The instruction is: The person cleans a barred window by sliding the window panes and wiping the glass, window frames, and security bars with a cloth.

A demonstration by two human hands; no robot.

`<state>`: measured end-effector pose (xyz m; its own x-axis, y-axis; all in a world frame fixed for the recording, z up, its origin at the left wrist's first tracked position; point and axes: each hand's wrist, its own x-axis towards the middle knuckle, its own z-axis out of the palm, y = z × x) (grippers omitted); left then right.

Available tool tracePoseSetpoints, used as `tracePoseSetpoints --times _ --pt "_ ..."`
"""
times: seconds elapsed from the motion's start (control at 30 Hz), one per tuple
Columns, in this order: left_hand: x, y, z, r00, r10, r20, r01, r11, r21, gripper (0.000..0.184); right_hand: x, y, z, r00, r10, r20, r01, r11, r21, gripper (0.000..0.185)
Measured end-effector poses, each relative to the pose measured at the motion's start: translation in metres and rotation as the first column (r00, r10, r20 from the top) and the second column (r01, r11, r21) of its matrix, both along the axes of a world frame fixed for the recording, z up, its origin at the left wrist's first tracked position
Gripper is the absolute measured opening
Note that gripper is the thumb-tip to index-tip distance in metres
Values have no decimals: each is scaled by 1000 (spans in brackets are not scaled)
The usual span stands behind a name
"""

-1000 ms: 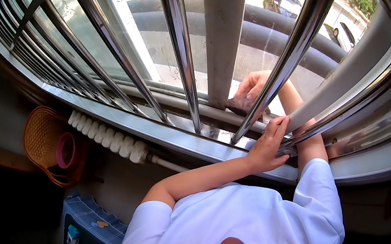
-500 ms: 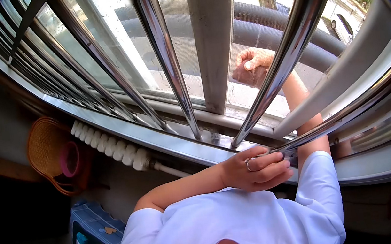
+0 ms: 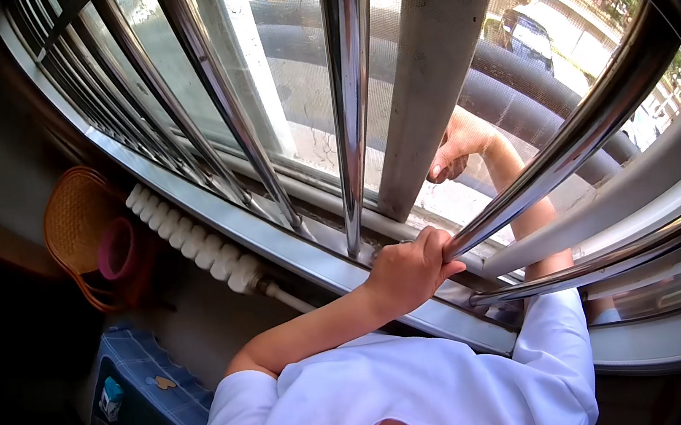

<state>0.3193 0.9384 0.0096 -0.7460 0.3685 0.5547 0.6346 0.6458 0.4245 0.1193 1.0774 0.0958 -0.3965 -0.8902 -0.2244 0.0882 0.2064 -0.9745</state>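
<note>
Moved since half a second ago, the left hand (image 3: pixel 410 274) now wraps the foot of the slanting chrome window bar (image 3: pixel 554 154), fingers closed around it; that firm hold should steady the reach. Farther out, the right forearm (image 3: pixel 512 173) passes beyond the white rail (image 3: pixel 605 221), best kept off its edge. The right hand (image 3: pixel 463 143) curls downward beside the window upright (image 3: pixel 445 64); whether it grasps anything, I cannot tell.

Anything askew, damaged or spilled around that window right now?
Nothing looks broken or spilled. The glass shows streaky marks low down, left of the thick window post, so it looks dirty. The metal bars, one gripped by the left hand, splay at odd angles, though that may be lens distortion.
</note>
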Motion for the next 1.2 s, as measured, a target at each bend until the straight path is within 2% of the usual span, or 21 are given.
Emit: tracePoseSetpoints --times 0.03,0.07,0.2,0.3,0.37,0.5,0.57,0.6,0.63,0.7,0.73,0.77,0.8,0.83,0.87,0.97,1.03,1.07,1.2 --pt "1 1 0 996 2 84 0 1000 -24 47 5 0 4 996 -45 -78 45 999 -4 39" --pt "-1 1 -3 998 -27 58 26 1000 12 44 10 1 5 984 -91 -154 89 996 -15 40" --pt "-6 -7 -2 993 -93 68 96 994 -52 46 16 0 0 979 -109 -173 94 991 -91 46" --pt "-4 -8 4 982 -118 146 131 988 -84 44 22 0 8 968 -165 -191 142 982 -127 48" --pt "-1 -6 4 982 -76 174 93 992 -88 45 21 1 11 939 -116 -324 122 993 -2 48" --pt "1 -6 3 983 -66 171 78 995 -67 44 25 -1 15 930 -151 -336 179 982 53 51" --pt "0 -6 4 985 -60 165 70 996 -59 44 14 0 -6 985 -148 -83 110 930 -351 36" --pt "-1 -7 4 986 -58 154 68 996 -60 44 9 -1 -15 969 -228 -92 153 852 -501 39" --pt "-2 -8 5 987 -70 141 77 996 -48 44 9 -1 -21 903 -387 -187 183 741 -646 43" --pt "-3 -10 6 989 -69 127 74 997 -35 43 25 -9 -14 632 -730 -260 187 469 -863 50" --pt "-4 -12 7 982 -99 161 110 992 -61 43 23 -6 -13 319 -855 -409 47 446 -894 53" --pt "-7 -13 9 973 -127 195 146 986 -85 42 32 -4 4 -23 -827 -562 -172 557 -812 45" --pt "-9 -16 13 976 -118 185 136 987 -89 42 36 -2 5 -169 -785 -596 -256 619 -743 41" --pt "-11 -19 17 958 -180 222 207 973 -105 42 40 1 4 -313 -737 -598 -330 675 -660 37" --pt "-13 -21 21 936 -236 262 274 955 -117 41 42 3 0 -336 -723 -604 -334 691 -641 35" --pt "-15 -22 23 946 -234 223 273 948 -163 41 45 -13 -20 -350 -771 -532 -248 624 -741 38" --pt "-16 -22 19 950 -237 203 270 951 -153 42 45 -19 -25 -423 -737 -527 -232 650 -723 38" --pt "-18 -22 18 947 -245 209 281 945 -167 43 43 -23 -25 -383 -765 -517 -247 624 -741 37" --pt "-21 -22 20 935 -276 223 315 935 -162 43 39 -25 -24 -411 -762 -500 -286 628 -723 33"
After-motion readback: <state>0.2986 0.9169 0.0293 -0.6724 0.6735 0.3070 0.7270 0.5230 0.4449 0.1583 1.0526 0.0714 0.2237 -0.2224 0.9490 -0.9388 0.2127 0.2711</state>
